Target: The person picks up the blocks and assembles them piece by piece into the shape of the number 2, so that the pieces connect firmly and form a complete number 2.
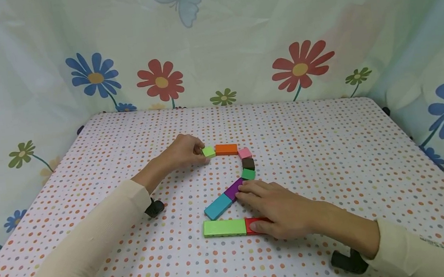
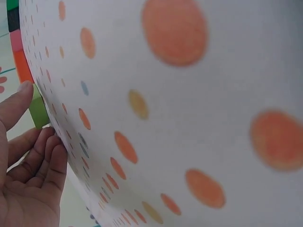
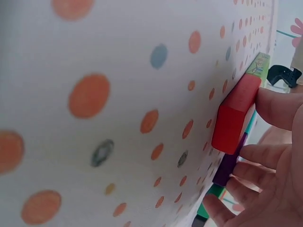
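Observation:
My left hand (image 1: 184, 151) pinches a small light green block (image 1: 208, 152) between thumb and fingers at the upper left end of a curved row. In the left wrist view the thumb lies on one side of that block (image 2: 39, 108) and a finger on the other. To its right come an orange block (image 1: 226, 149), a pink, a dark brown and a green cube, then a purple block (image 1: 233, 190) and a blue block (image 1: 218, 206). My right hand (image 1: 279, 207) lies with fingers extended, the thumb touching a red block (image 3: 236, 111) and fingertips at the purple block.
A long light green block (image 1: 224, 228) adjoins the red one in the lower line. All of them lie on a table (image 1: 138, 264) with a dotted cover. Flowered curtains (image 1: 227, 34) hang behind and at both sides.

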`<state>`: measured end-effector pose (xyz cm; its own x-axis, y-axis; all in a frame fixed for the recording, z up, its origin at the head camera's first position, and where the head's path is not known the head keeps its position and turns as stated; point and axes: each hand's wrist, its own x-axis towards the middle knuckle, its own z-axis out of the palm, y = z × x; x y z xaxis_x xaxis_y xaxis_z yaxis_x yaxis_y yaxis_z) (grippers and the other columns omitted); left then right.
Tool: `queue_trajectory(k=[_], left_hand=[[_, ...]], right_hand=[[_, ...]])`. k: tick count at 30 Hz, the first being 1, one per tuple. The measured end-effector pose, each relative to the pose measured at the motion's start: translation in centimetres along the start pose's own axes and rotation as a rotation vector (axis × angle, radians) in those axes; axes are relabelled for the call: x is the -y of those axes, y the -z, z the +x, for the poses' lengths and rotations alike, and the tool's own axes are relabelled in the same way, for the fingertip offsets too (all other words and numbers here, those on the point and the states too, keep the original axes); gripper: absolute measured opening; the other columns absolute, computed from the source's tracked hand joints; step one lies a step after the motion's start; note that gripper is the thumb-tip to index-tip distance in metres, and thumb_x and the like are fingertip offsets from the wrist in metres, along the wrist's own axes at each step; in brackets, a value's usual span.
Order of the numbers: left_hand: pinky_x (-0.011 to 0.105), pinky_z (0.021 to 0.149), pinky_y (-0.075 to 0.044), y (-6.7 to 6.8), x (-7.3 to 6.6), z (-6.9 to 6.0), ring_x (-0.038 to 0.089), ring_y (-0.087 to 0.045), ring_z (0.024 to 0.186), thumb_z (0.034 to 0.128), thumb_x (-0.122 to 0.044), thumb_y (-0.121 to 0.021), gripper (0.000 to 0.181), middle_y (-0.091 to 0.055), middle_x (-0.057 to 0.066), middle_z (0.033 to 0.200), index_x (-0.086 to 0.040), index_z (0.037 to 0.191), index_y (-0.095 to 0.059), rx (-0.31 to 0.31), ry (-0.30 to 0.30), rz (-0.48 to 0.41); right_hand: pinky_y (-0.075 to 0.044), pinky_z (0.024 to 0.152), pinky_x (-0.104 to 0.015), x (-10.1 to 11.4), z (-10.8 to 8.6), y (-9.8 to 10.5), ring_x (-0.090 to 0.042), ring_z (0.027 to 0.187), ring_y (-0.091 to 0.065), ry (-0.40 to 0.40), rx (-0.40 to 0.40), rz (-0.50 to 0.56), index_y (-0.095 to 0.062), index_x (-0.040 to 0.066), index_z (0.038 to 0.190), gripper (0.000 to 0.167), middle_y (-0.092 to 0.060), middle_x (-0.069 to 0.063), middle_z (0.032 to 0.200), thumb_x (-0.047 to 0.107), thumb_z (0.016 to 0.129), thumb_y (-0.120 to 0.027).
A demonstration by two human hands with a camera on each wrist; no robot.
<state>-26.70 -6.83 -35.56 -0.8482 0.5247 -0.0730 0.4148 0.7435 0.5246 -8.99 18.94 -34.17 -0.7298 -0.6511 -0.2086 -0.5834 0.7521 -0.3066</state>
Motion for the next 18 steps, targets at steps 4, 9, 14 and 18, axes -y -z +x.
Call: queue_trajectory(k=[4, 9, 14, 18], left_hand=[[0.036, 0.093, -0.052, 0.0, -0.2, -0.4, 0.022, -0.064, 0.103, 0.0868, -0.028, -0.082, 0.056, -0.070, 0.010, 0.110, 0.001, 0.132, -0.065, 0.004, -0.005, 0.006], [0.037, 0.088, -0.051, 0.1, -1.0, -1.4, 0.023, -0.060, 0.098, 0.0884, -0.031, -0.080, 0.057, -0.067, 0.009, 0.110, -0.003, 0.135, -0.062, -0.003, -0.037, 0.034], [0.038, 0.087, -0.051, 0.2, -2.4, -3.0, 0.025, -0.060, 0.102, 0.0909, -0.032, -0.076, 0.056, -0.064, 0.009, 0.117, -0.006, 0.137, -0.060, -0.001, -0.070, 0.039], [0.041, 0.090, -0.051, 0.2, -3.4, -4.6, 0.025, -0.060, 0.108, 0.0934, -0.035, -0.073, 0.053, -0.064, 0.009, 0.121, -0.008, 0.137, -0.061, -0.001, -0.136, 0.110]], right_hand=[[-0.030, 0.117, -0.052, -0.1, 0.0, 0.0, -0.022, 0.150, -0.028, 0.007, 0.005, 0.009, -0.040, 0.014, 0.156, 0.066, -0.034, -0.002, 0.160, 0.041, 0.100, -0.059], [-0.031, 0.117, -0.051, -0.4, 0.0, 0.0, -0.022, 0.148, -0.030, -0.003, 0.016, 0.052, -0.041, 0.015, 0.156, 0.066, -0.035, -0.001, 0.160, 0.042, 0.100, -0.061], [-0.039, 0.112, -0.048, -0.5, 0.2, 0.4, -0.021, 0.141, -0.036, -0.009, 0.007, 0.100, -0.046, 0.012, 0.152, 0.064, -0.039, -0.002, 0.154, 0.043, 0.099, -0.064], [-0.041, 0.109, -0.047, -0.5, 0.3, 0.2, -0.021, 0.138, -0.038, -0.004, -0.018, 0.109, -0.049, 0.011, 0.150, 0.062, -0.041, -0.003, 0.152, 0.041, 0.098, -0.065]])
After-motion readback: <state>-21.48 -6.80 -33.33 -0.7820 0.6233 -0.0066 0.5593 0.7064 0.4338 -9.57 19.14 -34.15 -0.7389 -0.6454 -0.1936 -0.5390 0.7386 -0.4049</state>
